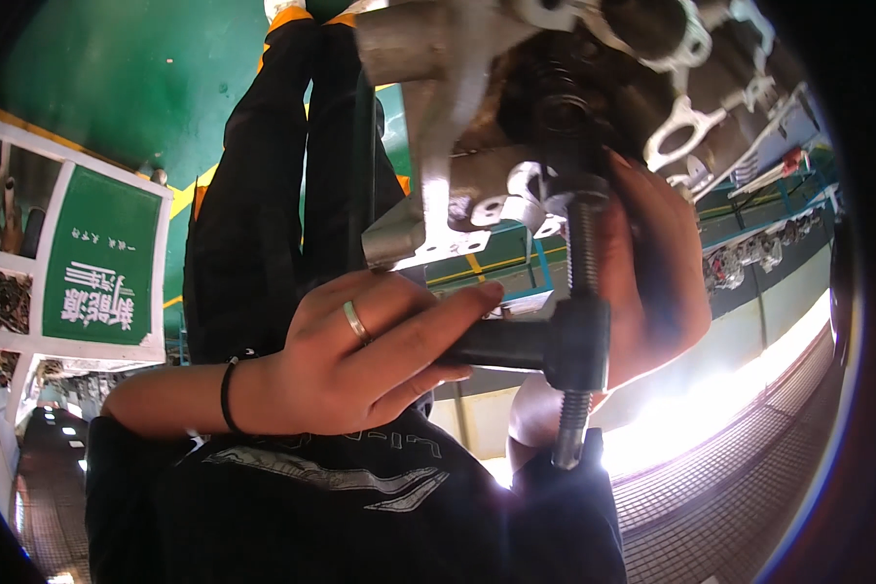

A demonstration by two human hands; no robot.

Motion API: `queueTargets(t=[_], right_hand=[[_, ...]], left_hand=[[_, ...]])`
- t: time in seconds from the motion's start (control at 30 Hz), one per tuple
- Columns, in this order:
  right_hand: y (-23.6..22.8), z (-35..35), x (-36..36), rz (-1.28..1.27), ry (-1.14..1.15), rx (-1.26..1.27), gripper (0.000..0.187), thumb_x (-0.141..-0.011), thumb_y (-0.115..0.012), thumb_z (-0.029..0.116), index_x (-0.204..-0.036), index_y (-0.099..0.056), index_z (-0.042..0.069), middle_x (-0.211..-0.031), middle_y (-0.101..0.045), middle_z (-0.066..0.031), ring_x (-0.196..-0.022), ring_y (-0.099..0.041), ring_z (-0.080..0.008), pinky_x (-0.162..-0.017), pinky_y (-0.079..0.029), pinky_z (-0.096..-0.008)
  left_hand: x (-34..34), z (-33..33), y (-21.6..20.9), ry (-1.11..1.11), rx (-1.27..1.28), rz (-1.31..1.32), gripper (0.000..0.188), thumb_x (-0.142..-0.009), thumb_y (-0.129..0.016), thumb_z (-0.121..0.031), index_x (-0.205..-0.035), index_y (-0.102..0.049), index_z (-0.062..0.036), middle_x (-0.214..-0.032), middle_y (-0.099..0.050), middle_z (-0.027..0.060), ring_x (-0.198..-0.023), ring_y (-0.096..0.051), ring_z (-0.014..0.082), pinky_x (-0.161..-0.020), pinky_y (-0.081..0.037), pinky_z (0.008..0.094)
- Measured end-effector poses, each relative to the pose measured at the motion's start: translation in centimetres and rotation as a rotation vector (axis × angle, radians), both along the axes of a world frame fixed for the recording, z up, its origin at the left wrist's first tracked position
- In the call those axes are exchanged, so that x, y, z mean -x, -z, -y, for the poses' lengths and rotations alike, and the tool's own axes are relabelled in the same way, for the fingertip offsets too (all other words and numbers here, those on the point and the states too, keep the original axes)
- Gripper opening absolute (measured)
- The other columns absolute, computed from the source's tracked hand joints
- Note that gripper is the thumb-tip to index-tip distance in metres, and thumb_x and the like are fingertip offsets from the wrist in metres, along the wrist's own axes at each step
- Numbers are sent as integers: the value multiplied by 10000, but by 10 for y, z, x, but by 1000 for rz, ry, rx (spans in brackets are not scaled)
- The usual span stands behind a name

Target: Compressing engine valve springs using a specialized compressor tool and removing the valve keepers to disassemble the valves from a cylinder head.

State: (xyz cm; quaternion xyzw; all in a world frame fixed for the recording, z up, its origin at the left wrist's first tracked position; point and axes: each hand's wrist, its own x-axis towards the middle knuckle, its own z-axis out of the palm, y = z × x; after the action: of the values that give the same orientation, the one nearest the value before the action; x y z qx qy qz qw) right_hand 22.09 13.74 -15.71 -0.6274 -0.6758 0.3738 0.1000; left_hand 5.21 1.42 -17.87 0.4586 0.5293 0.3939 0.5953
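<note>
Left hand (360,355) clasps black handle (511,346); right hand (657,277), grip unclear, beside casting (448,127); threaded rod (583,255), lower tip free.

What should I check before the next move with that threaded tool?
1. Left-hand grip on the black T-handle: ok, fingers lie around its side arm.
2. Threaded rod through the handle's hub: ok, it shows above and below.
3. Rod's alignment with the metal casting: cannot tell, the upper end is lost in shadow.
4. Right-hand grip: cannot tell, the tool partly hides it.
5. Jewellery off: not ok, a ring and black wristband are worn.
</note>
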Motion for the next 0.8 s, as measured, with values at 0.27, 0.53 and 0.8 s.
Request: queueTargets(t=[0.27, 0.53, 0.8], right_hand=[[-1, -5, -9, -152, 129, 136, 174, -868, -695, -128, -1029, -745, -84, -1041, -736, -147, -784, -677, -148, -668, -529, -230], [3, -6, -8, -188, 107, 88, 189, -833, -706, -154, -996, -762, -77, -1006, -753, -150, -784, -678, -138, -654, -520, -220], [2, -6, -8, -149, 91, 87, 201, -822, -703, -145, -1000, -767, -79, -1008, -751, -171, -898, -701, -196, -786, -533, -251]], left_hand=[[-5, -5, -6, -15, -22, -54, 489, -858, -774, -134, -1228, -638, 156, -914, -658, 150, -641, -610, 217, -539, -513, 312], [0, -6, -7, 27, -86, -153, 443, -913, -752, -178, -1154, -641, 176, -986, -719, 205, -617, -623, 217, -506, -513, 311], [0, -10, -3, -3, -125, -146, 452, -900, -756, -213, -1116, -660, 173, -929, -713, 191, -589, -627, 211, -471, -509, 307]])
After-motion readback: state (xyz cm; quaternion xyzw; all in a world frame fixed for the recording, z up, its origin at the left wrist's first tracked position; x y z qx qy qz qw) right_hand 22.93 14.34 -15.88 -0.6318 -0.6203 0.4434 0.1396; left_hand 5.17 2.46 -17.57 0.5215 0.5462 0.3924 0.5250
